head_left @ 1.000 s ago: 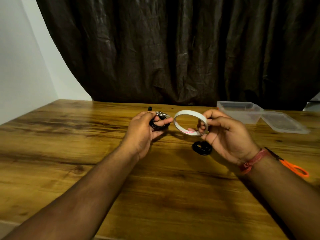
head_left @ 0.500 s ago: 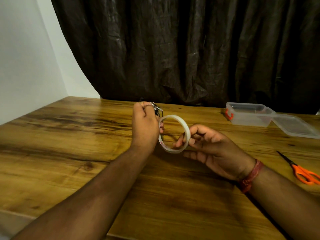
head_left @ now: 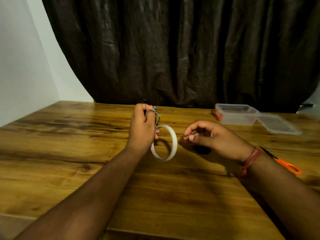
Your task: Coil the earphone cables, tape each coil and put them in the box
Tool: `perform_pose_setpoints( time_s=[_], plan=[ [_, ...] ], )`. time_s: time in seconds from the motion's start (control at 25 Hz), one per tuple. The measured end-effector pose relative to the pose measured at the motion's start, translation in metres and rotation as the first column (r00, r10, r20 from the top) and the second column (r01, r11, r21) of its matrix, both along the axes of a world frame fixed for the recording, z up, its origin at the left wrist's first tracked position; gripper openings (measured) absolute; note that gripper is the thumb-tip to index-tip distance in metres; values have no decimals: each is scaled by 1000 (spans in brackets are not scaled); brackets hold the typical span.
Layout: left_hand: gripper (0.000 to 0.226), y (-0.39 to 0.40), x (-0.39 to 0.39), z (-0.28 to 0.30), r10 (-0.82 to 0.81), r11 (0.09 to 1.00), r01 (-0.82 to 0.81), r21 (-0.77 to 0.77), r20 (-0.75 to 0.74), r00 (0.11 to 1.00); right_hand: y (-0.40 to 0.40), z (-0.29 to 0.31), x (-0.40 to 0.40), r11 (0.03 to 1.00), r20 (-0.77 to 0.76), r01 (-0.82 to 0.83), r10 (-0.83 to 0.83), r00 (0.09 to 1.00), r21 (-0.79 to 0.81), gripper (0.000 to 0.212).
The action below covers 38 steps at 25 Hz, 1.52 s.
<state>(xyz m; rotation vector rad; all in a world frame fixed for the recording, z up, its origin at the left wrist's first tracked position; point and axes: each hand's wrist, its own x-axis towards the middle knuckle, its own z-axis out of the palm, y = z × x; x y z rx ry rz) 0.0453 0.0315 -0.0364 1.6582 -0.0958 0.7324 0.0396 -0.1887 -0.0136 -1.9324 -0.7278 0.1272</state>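
Observation:
My left hand point(head_left: 142, 126) is closed around a coiled black earphone cable point(head_left: 156, 115), of which only the metal ends show above my fist. Its lower fingers also pinch the white tape roll point(head_left: 170, 144), which hangs upright just above the wooden table point(head_left: 69, 153). My right hand point(head_left: 214, 137) is off the roll, just to its right. Thumb and fingertips are pinched there, apparently on the tape's free end, though blur hides the strip. A second black coil point(head_left: 201, 150) lies on the table under my right palm. The clear box point(head_left: 236, 116) stands open at the back right.
The box's clear lid point(head_left: 278, 124) lies flat to the right of the box. Orange-handled scissors point(head_left: 288, 166) rest on the table beside my right wrist. A dark curtain point(head_left: 173, 49) hangs behind the table and a white wall point(head_left: 20, 58) is at the left.
My right hand let go of the tape roll and moved right with its fingers pinched. My left hand took over the roll while keeping the coil. The view shifted left and down.

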Motion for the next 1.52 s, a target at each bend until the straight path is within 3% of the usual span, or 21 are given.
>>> perform_pose_setpoints(
  time_s=[0.08,0.2,0.36,0.44,0.64,0.92,1.16,1.28,1.36,1.44,1.52],
  plan=[
    [16,-1,-1,-2,-20,999,20,26,-14,1000,-21,10,-3,957,174,161,-120,977,-243,10],
    [18,-4,-1,-5,-53,997,55,50,-27,998,-74,16,-19,768,392,426,-248,886,-478,3],
    [9,-9,-3,-6,-60,995,63,83,-34,998,-150,5,-53,422,498,648,-419,759,-634,19],
    [10,-11,-7,-5,-64,992,66,111,-24,998,-169,-2,-61,319,460,659,-514,724,-681,21],
    [15,-14,-15,-4,-74,984,80,161,-45,996,-172,-9,-56,323,420,673,-584,695,-665,16],
    [12,-14,-15,-6,-98,981,106,163,-59,993,-157,-6,-41,210,451,643,-556,698,-736,18],
    [15,-13,-16,-2,-142,981,145,132,-33,989,-141,-1,-33,243,473,655,-521,711,-716,20],
    [14,-11,-15,-2,-225,972,226,64,-26,974,-115,6,-31,475,456,727,-570,683,-496,12],
    [14,-10,-12,-3,-284,959,284,7,-28,958,-89,15,-25,669,345,681,-590,730,-298,14],
    [14,-9,-8,-4,-293,955,292,-51,-27,956,-56,27,-17,851,123,518,-507,853,-88,17],
    [17,-8,-3,-3,-272,957,268,-108,-23,962,-23,36,-7,945,-115,318,-309,944,75,17]
  ],
)
